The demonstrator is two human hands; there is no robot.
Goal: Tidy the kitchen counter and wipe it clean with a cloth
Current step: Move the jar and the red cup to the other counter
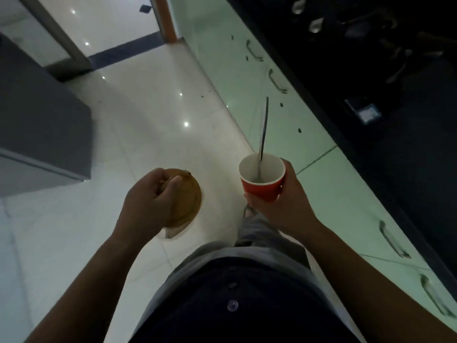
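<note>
My left hand (pixel 150 191) grips a brown dish (pixel 190 201). My right hand (pixel 279 206) holds a red cup (pixel 262 188) with 1 spoon (pixel 263 134) inside. Both are off the dark tabletop (pixel 408 169). I see no cloth, so I think wiping is left.

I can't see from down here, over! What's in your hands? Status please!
Left hand grips brown-lidded container. Right hand holds red cup, spoon inside. Nothing in the way; counter on right.
</note>
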